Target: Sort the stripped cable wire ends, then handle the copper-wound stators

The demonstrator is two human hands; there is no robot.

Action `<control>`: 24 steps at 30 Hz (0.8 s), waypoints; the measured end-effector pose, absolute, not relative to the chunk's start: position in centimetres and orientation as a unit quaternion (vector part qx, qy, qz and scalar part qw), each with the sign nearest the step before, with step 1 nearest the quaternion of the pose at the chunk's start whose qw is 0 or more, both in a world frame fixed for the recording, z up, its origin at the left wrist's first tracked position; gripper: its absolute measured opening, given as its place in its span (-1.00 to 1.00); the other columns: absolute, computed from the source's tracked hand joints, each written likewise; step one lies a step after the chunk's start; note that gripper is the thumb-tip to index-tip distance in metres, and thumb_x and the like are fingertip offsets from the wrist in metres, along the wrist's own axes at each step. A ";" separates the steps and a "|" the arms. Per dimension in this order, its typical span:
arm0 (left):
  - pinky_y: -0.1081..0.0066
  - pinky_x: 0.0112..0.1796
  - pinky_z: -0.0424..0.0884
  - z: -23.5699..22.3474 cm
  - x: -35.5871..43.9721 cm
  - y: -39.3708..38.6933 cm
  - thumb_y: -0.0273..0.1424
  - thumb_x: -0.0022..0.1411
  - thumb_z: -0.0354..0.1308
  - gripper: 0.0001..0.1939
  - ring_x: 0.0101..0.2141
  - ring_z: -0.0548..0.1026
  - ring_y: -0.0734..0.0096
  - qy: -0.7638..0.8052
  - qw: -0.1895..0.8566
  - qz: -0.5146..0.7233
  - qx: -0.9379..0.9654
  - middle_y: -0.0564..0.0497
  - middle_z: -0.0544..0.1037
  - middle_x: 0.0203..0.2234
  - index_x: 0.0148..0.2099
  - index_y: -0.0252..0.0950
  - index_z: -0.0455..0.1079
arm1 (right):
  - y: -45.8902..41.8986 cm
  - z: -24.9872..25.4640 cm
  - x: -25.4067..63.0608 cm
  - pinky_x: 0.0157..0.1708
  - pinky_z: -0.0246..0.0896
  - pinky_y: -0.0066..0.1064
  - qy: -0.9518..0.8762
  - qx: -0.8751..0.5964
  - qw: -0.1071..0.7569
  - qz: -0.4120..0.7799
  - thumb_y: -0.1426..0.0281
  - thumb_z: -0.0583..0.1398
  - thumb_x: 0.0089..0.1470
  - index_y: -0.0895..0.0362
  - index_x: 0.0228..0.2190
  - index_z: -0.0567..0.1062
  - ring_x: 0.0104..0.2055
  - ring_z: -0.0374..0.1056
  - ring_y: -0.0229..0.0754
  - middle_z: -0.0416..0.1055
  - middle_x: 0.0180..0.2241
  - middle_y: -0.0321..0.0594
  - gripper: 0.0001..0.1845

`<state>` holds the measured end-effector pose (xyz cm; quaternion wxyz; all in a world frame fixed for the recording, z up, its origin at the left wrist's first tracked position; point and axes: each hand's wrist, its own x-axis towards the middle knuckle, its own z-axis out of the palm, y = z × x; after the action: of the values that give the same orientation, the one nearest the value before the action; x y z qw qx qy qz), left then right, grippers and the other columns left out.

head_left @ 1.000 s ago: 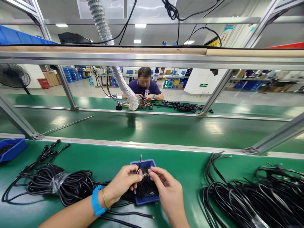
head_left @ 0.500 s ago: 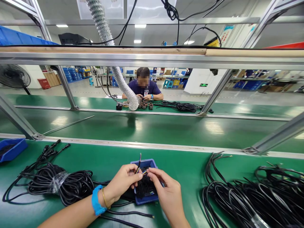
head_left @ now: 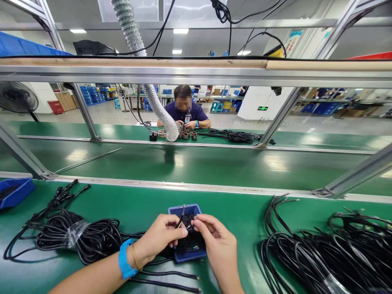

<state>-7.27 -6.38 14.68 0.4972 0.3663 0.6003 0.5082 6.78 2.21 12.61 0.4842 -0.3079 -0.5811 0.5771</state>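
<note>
My left hand (head_left: 162,232) is closed on a black cable (head_left: 181,217), thumb against the fingers, with thin yellow and dark wires showing at the grip. Its tip points up. To the right, my right hand (head_left: 219,241) pinches thumb to forefinger close to the wires; whatever lies between those fingertips is too small to make out. Under both hands sits a small blue bin (head_left: 190,257), holding many small black pieces (head_left: 191,239). More black cable ends (head_left: 174,274) lie on the bench below my left wrist.
A taped coil of black cable (head_left: 76,234) lies at left, near another blue bin (head_left: 18,192). Loose black cables (head_left: 324,253) are heaped at right. Metal posts (head_left: 346,177) frame the bench; a silver duct (head_left: 159,108) hangs ahead. Across it, a person (head_left: 183,108) sits working.
My right fingertips have moved slightly right, away from the coloured wires. My left hand still grips the cable, which has shifted a little right and lower.
</note>
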 end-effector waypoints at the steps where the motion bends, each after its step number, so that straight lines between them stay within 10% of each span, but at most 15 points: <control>1: 0.50 -0.56 0.14 14.7 -7.3 -6.4 -0.16 -0.01 0.28 -0.68 -0.61 0.23 0.55 0.599 0.497 0.507 0.370 0.17 0.29 -0.64 -0.45 -0.31 0.35 | 2.2 12.6 6.7 -0.40 0.50 -0.39 -0.577 -0.308 0.485 0.581 0.33 0.40 -0.13 0.10 -0.45 0.66 -0.44 0.52 -0.13 0.60 -0.46 -0.18 -0.87; 24: 0.50 -0.55 0.15 14.6 -7.4 -6.5 -0.09 -0.03 0.35 -0.61 -0.60 0.23 0.56 0.587 0.504 0.514 0.371 0.16 0.31 -0.61 -0.43 -0.32 0.37 | 2.1 11.9 7.0 -0.44 0.44 -0.42 -0.654 -0.302 0.452 0.526 0.27 0.35 -0.04 0.11 -0.48 0.62 -0.48 0.51 -0.14 0.59 -0.51 -0.21 -0.85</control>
<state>-7.38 -6.54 14.63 0.5042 0.3708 0.5869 0.5136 6.98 2.13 11.90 0.4515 -0.3016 -0.6544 0.5262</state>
